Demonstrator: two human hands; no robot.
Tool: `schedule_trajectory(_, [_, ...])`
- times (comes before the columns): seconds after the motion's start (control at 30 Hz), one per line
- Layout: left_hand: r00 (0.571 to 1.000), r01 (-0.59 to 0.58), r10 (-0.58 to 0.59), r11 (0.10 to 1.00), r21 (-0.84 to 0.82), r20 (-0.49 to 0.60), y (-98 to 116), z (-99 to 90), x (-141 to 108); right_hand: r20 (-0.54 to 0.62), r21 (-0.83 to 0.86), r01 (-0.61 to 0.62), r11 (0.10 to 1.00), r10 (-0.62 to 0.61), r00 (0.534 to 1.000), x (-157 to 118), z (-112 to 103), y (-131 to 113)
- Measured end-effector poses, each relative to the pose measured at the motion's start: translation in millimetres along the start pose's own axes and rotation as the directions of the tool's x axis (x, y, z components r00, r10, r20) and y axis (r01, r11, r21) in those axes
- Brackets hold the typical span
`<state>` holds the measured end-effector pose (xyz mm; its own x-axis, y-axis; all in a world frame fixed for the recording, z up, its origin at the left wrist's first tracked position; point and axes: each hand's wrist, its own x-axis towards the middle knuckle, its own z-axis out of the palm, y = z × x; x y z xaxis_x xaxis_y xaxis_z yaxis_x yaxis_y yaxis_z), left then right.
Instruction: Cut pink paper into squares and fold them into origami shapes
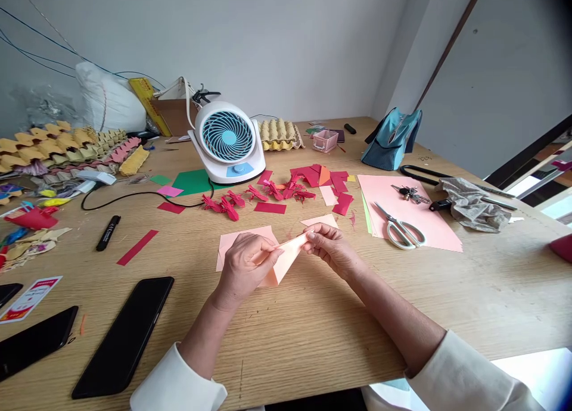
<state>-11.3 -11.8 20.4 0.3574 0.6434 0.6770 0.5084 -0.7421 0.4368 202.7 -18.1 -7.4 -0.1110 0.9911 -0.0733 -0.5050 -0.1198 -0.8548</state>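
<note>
A folded peach paper (289, 259) is held up between both hands, just above the table. My left hand (248, 265) pinches its left part between thumb and fingers. At its right corner, the fingertips of my right hand (329, 247) are closed on it. Pink paper pieces (227, 244) lie beyond the left hand, and another pale piece (328, 220) lies behind the right. Several small red folded paper figures (227, 207) sit further back. To the right, scissors (402, 232) rest on a stack of pink sheets (433, 220).
A white fan (227, 137) stands at the back on the table (313, 339). Phones (125, 339) and a black marker (108, 233) lie at left. Egg trays (67, 146) fill the far left; a blue bag (393, 140) and crumpled cloth (473, 202) are at right.
</note>
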Motion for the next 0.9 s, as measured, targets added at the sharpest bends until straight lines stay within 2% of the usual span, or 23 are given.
schedule_trajectory(0.63, [0.993,-0.108,0.11,0.994,0.032,-0.036,-0.5,-1.6,1.3,0.015,0.011,0.036,0.999,-0.036,0.999,-0.6,-3.2,0.0])
schedule_trajectory(0.9, [0.993,-0.106,0.107,0.994,0.036,-0.038,-1.1,-2.5,0.8,0.011,0.008,0.038,0.999,-0.038,0.999,-0.5,-3.9,-0.3])
